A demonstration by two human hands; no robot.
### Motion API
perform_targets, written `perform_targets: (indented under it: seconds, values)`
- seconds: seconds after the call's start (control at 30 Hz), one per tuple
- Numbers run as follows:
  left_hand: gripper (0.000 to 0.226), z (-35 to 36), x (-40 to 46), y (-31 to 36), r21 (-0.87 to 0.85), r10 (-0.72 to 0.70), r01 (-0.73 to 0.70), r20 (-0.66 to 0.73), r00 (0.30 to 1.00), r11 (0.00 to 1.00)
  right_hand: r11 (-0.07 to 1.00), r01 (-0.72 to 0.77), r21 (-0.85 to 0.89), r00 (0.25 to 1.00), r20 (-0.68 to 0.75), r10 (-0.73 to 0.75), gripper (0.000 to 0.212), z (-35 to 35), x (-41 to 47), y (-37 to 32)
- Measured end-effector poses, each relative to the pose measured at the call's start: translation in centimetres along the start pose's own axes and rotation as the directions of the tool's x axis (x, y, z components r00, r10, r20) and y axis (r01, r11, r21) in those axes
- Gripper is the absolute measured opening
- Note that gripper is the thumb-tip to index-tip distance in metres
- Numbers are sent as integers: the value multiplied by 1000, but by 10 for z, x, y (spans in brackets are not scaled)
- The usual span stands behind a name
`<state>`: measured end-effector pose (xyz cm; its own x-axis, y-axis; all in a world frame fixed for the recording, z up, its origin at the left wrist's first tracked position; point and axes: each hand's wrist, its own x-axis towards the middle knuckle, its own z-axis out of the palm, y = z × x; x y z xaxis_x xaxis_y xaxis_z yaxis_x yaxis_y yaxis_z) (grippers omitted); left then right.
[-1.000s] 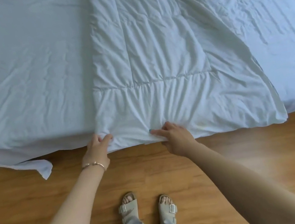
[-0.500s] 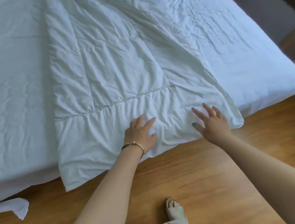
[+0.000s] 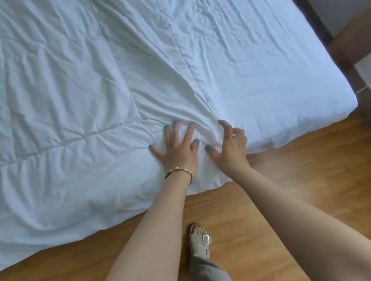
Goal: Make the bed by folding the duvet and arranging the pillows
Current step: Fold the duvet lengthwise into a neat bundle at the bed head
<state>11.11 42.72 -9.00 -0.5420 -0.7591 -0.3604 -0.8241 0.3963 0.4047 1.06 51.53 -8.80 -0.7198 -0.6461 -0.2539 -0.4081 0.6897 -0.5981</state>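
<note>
Under the fingers lies the duvet (image 3: 58,128) — left hand (image 3: 177,150) flat and spread, pressing it, right hand (image 3: 230,147) just beside, pinching its edge fold, nearer the corner — its length running away leftward.

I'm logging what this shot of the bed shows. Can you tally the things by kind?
Duvet: 1
Bed sheet: 1
Hands, left hand and right hand: 2
Bracelet: 1
Sandal: 1
Pillows: 0
Total: 6
</note>
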Motion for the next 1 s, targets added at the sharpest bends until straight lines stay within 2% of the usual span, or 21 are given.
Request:
perform_targets:
  seconds: [0.07, 0.13, 0.2, 0.27, 0.4, 0.43, 0.47, 0.5, 0.53, 0.6, 0.63, 0.7, 0.8, 0.9, 1.0]
  values:
    - [49, 3, -5, -7, 7, -6, 6, -73, 997, 1000, 983, -29, 183, 997, 80, 14, 76, -9, 4, -1]
    - [53, 5, -10, -9, 42, 16, -11, -109, 994, 999, 978, 108, 180, 974, 176, -140, 65, -19, 3, -3]
    - [60, 6, -13, -6, 66, -7, 15, -114, 993, 998, 957, 238, 163, 958, 124, -259, 55, -31, 4, 6]
    - [73, 8, -13, -3, 102, -86, 95, -93, 992, 990, 972, 162, 172, 985, 34, -170, 48, -40, 12, 19]
    - [82, 18, -8, -10, 236, -138, 141, -29, 990, 962, 991, -17, -129, 995, 93, 29, 38, -24, 19, 22]
    - [82, 20, -8, -15, 247, -132, 134, -27, 991, 960, 970, -35, -240, 997, 63, 52, 43, -16, 13, 19]
    - [82, 20, -9, -20, 259, -113, 116, -24, 993, 959, 936, -12, -351, 1000, 1, 13, 54, -7, 5, 16]
    - [83, 19, -13, -25, 280, -84, 85, -17, 996, 956, 901, 63, -430, 995, -40, -89, 65, 1, -6, 13]
    - [83, 18, -18, -32, 311, -48, 47, -7, 999, 949, 857, 179, -483, 976, -23, -216, 74, 7, -16, 11]
    - [84, 14, -32, -47, 382, 23, -31, 24, 999, 924, 700, 433, -567, 893, 165, -419, 77, 16, -36, 5]
    - [83, 11, -40, -55, 405, 46, -61, 46, 998, 912, 649, 497, -576, 865, 263, -428, 77, 18, -42, 4]
    - [83, 1, -56, -74, 429, 48, -83, 92, 995, 900, 688, 434, -581, 897, 351, -269, 77, 21, -50, 2]
    - [78, -17, -78, -101, 369, -39, 0, 100, 994, 929, 736, 251, -629, 931, 366, -5, 81, 21, -63, -8]
    - [72, -41, -98, -127, 303, -139, 95, 127, 982, 948, 806, 99, -583, 905, 390, 172, 84, 22, -73, -37]
    - [69, -68, -122, -160, 267, -232, 180, 175, 957, 947, 866, 3, -500, 854, 452, 258, 76, 29, -87, -64]
